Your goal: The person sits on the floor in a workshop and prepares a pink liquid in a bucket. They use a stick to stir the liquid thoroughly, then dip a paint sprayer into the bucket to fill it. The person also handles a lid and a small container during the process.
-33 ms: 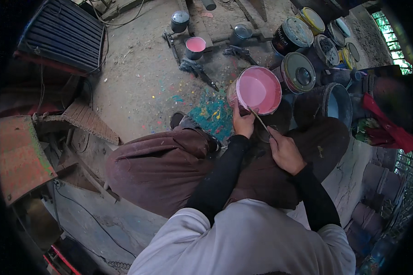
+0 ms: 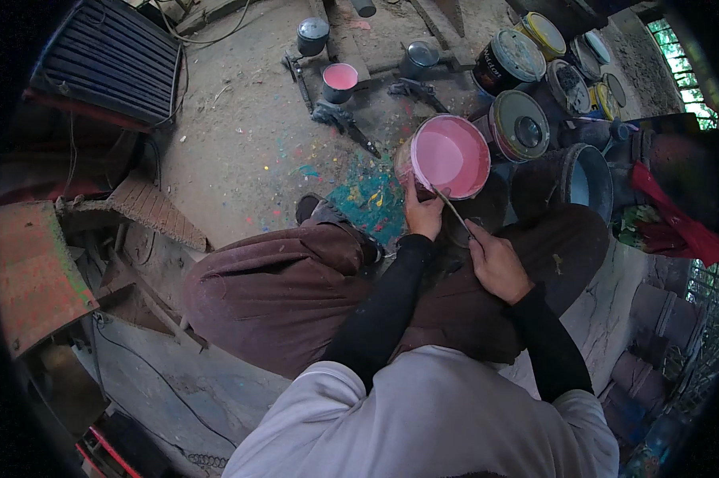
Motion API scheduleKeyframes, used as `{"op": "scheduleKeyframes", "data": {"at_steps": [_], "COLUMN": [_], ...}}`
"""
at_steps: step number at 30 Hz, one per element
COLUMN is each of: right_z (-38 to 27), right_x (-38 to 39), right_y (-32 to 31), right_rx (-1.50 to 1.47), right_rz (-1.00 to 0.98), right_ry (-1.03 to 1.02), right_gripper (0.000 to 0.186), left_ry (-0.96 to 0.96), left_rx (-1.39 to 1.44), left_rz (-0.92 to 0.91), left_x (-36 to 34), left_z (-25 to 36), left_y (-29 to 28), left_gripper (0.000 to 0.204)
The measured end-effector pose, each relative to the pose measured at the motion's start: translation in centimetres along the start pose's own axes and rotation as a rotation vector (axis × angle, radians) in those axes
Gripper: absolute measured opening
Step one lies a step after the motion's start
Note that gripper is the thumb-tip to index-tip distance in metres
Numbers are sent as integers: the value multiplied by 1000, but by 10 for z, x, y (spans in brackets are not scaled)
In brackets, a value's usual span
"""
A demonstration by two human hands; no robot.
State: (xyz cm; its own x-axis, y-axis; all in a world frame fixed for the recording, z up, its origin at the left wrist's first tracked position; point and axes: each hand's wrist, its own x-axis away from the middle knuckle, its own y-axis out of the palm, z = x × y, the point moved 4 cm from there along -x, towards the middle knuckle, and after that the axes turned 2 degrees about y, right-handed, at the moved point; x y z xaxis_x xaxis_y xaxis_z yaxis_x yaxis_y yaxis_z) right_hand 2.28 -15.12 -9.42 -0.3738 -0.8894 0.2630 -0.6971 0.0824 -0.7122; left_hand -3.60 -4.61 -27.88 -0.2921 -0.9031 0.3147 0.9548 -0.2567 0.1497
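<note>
Head view: I'm sitting with knees spread, brown trousers (image 2: 264, 299), black sleeves (image 2: 382, 307). Pink bucket (image 2: 474, 159) is ahead of me, just beyond my hands, right of centre, open top, pink paint (image 2: 441, 153) inside. Left hand (image 2: 423, 213) is at the bucket's near side, fingers up against the wall by the rim; can't tell if it grips the bucket or also pinches the stick. Right hand (image 2: 499, 264) is closed around a thin stick (image 2: 453, 208), thumb along it, above my right leg. Stick slants up and left from the right hand, far end at the bucket's near rim, close to the left hand. Lidded can (image 2: 521, 126) just right of the bucket, round piece on its lid. Dark can (image 2: 508, 60) with pale lid behind that, yellow-rimmed can (image 2: 543, 36) further back. Open container (image 2: 591, 183), pale blue inside, near my right knee; red cloth (image 2: 670, 211) right of it. Past the bucket, to the left: spray gun (image 2: 335, 116) on the floor (image 2: 236, 155), cup of pink paint (image 2: 340, 78) just beyond it. Teal splatter (image 2: 369, 201) on the floor left of the bucket.
</note>
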Motion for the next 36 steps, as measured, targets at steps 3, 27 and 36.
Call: {"op": "scheduleKeyframes", "data": {"at_steps": [3, 27, 36], "right_z": [-3, 6, -6], "right_x": [0, 9, -5], "right_y": [-3, 42, 41], "right_rx": [-8, 123, 44], "right_rz": [-31, 18, -24], "right_ry": [58, 86, 127], "right_gripper": [34, 54, 52], "left_ry": [-84, -119, -231], "left_rx": [4, 133, 212], "left_rz": [-6, -8, 117], "left_x": [2, -7, -6], "left_z": [2, -40, -39], "left_y": [-1, 2, 11], "left_gripper": [92, 70, 41]}}
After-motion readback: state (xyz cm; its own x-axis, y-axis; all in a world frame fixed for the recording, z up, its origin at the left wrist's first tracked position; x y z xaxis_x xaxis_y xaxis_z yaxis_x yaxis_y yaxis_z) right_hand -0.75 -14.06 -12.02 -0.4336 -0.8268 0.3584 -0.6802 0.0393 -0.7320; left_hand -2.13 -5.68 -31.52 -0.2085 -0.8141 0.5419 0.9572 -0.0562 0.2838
